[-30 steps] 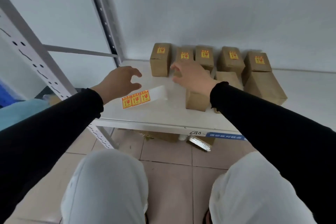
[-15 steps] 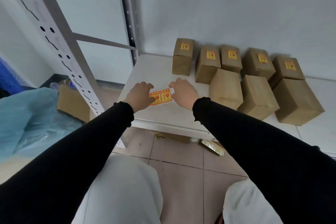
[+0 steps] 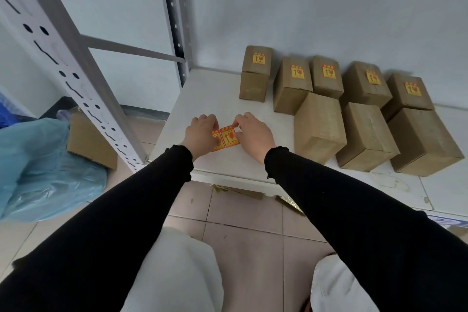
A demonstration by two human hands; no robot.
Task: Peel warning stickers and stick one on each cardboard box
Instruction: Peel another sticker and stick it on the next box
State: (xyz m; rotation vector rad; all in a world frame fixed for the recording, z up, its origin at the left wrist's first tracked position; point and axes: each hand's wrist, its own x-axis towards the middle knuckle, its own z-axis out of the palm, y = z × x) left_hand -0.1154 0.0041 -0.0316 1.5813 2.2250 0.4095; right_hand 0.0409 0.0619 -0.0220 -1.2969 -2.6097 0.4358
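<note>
Left hand (image 3: 201,134) pins the sticker strip (image 3: 226,139) to the table (image 3: 202,94); right hand (image 3: 253,134) fingers seemingly pinch its two-o'clock corner, to peel.

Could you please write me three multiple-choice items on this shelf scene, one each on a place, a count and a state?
1. Where does the sticker strip lie?
A. on the shelf, between both hands
B. on a box
C. on the floor

2. How many boxes show a sticker on top?
A. three
B. five
C. eight

3. What do the front-row boxes lack?
A. tape
B. lids
C. stickers

Key: 1 A, the left hand and right hand flank it on the white board; 2 B, all five back-row boxes carry one; 3 C, the three front tops are bare.
</note>
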